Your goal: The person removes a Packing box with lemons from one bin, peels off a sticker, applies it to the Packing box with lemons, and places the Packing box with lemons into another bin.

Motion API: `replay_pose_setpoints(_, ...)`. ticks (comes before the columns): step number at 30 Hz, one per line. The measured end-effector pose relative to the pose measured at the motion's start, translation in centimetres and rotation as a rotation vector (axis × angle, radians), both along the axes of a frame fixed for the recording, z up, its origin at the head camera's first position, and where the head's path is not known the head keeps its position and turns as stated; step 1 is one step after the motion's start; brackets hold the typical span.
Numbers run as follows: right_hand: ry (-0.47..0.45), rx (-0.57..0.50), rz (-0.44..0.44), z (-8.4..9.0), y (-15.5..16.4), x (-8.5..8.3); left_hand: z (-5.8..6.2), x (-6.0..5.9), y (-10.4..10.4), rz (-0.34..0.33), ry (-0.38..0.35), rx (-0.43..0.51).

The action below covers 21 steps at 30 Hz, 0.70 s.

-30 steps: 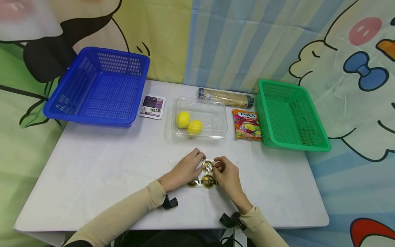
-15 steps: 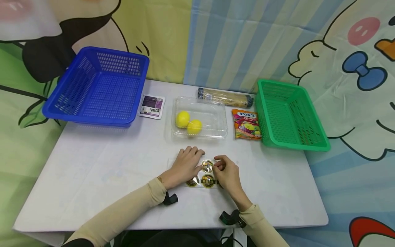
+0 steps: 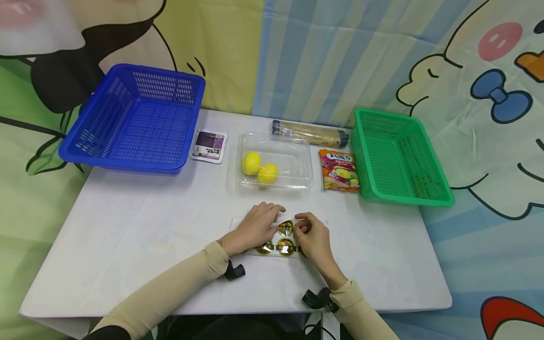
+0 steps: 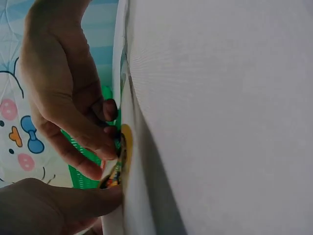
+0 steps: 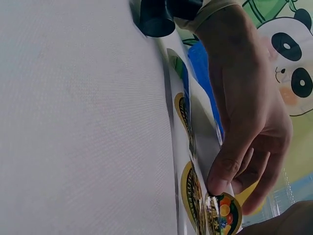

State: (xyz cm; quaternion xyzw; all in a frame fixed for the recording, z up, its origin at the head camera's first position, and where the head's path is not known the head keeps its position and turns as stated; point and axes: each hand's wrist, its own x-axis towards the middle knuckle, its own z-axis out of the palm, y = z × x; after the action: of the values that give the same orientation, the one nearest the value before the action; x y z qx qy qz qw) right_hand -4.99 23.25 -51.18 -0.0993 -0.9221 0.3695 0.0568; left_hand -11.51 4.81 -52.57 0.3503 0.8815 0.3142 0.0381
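Two arms in beige sleeves reach forward over a table, each with a black strap at the wrist. The left hand [image 3: 255,227] lies palm down with fingers spread and nearly straight, pressing flat. The right hand [image 3: 312,238] sits just beside it, fingers curled, thumb and forefinger pinched together at the tips.

My white table [image 3: 127,245] carries a blue basket [image 3: 136,120] far left, a green basket [image 3: 397,158] far right, a clear tray [image 3: 276,163] between them, and a sticker sheet [image 3: 276,243] near me.
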Motion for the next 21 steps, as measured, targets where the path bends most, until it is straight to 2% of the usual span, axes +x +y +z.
replay_pose_setpoints(4, 0.161, -0.028, 0.03, 0.1, 0.1, 0.1, 0.5, -0.2, -0.2, 0.01, 0.008, 0.063)
replay_pose_setpoints(9, 0.431, -0.009, 0.183, 1.0, 0.3, 0.0, 1.9, -0.9, -0.7, 0.008, -0.011, 0.207)
replay_pose_setpoints(14, 0.624, 0.085, 0.314, 3.0, 0.7, -0.5, 3.6, -1.6, -1.1, -0.043, 0.01, 0.278)
replay_pose_setpoints(17, 0.672, 0.136, 0.382, 4.2, 0.9, -0.9, 4.5, -1.8, -1.2, -0.066, 0.027, 0.278)
replay_pose_setpoints(21, 0.634, 0.157, 0.467, 5.5, 1.2, -1.2, 5.1, -1.8, -1.2, -0.087, 0.031, 0.263)
